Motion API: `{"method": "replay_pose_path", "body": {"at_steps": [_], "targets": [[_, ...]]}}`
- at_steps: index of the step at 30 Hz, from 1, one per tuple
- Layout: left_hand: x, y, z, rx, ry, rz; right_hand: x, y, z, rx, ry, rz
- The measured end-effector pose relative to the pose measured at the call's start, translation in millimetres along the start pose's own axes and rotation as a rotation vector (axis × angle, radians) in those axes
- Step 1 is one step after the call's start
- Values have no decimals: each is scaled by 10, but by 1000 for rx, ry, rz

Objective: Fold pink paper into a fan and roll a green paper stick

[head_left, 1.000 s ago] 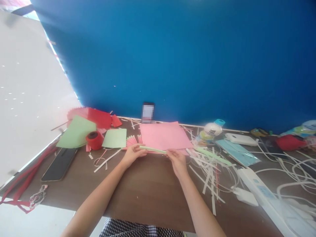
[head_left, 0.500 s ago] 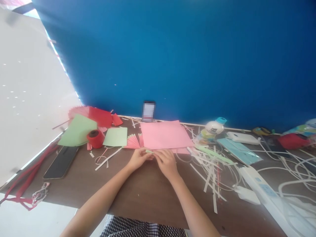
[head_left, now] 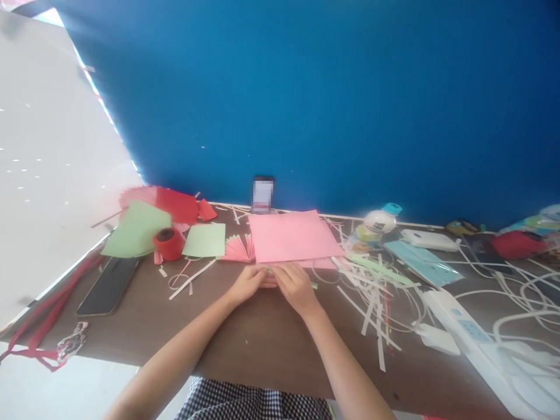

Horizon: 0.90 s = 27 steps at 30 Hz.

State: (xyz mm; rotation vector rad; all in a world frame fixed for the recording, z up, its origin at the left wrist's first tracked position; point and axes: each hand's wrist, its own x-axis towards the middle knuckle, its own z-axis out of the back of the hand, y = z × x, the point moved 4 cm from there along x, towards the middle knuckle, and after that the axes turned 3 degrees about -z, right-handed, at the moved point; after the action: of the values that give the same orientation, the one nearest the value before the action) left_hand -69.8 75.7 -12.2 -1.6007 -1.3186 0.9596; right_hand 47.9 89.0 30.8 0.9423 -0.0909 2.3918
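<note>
My left hand (head_left: 251,283) and my right hand (head_left: 296,287) meet over the brown table, just below the pink sheets (head_left: 293,236). Both are closed around a small strip of green paper (head_left: 270,271), mostly hidden by the fingers. A bit of green (head_left: 314,286) shows beside the right hand's outer edge. Left of the sheets lies a folded pink paper fan (head_left: 238,249), and beside it a light green square (head_left: 205,240).
On the left are a red roll (head_left: 170,245), a black phone (head_left: 109,286) and a red lanyard (head_left: 48,309). Paper strips (head_left: 371,297), a bottle (head_left: 378,223), a power strip (head_left: 464,329) and white cables spread over the right.
The green strip between my fingertips is more covered now, and a green end has appeared to the right of my right hand. The hands have hardly moved.
</note>
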Motion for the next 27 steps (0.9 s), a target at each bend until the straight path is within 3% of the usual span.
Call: {"method": "replay_pose_path", "body": {"at_steps": [17,22,27], "targets": [[-65,-25,-12,213,-32,-37,-39,71,-135,-135,76,148],[-30,-9,7,269,-70,-94,-10,31,-84,33,59,48],[-20,-47,50,440,-45,-208,-11,-126,-50,236,57,-230]]}}
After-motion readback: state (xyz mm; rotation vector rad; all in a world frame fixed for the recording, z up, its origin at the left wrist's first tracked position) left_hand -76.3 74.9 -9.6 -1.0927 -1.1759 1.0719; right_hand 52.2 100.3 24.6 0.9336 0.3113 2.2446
